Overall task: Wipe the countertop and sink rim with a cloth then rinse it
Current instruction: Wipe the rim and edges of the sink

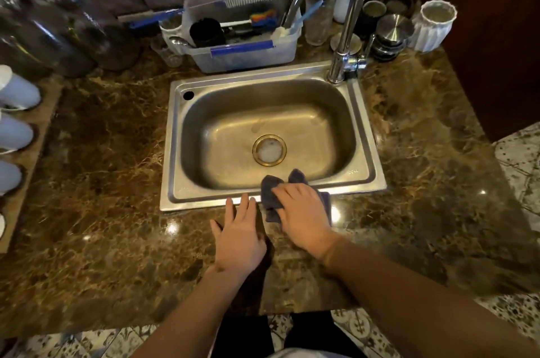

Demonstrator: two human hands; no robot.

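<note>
Head view over a brown marble countertop (96,182) with a steel sink (175,153) set into it: at far left, white cups (17,92) sit upside down along the counter's edge beside large clear glass jars (43,24). Moving right, the person's left hand (238,236) lies flat on the stone just in front of the sink, fingers straight and slightly spread, their tips reaching the near rim and holding nothing. Just beside it, the right hand (302,216) presses down on a dark grey-blue cloth (270,191), fingers extended over it rather than gripping. The crumpled cloth straddles the sink's front rim, two corners poking into the basin and the rest lying on the counter under the palm. Behind the basin stands a clear plastic tub (248,54) of brushes, then the chrome tap (344,22), with steel tins (391,33) and a white ribbed vase (434,26) at far right.
</note>
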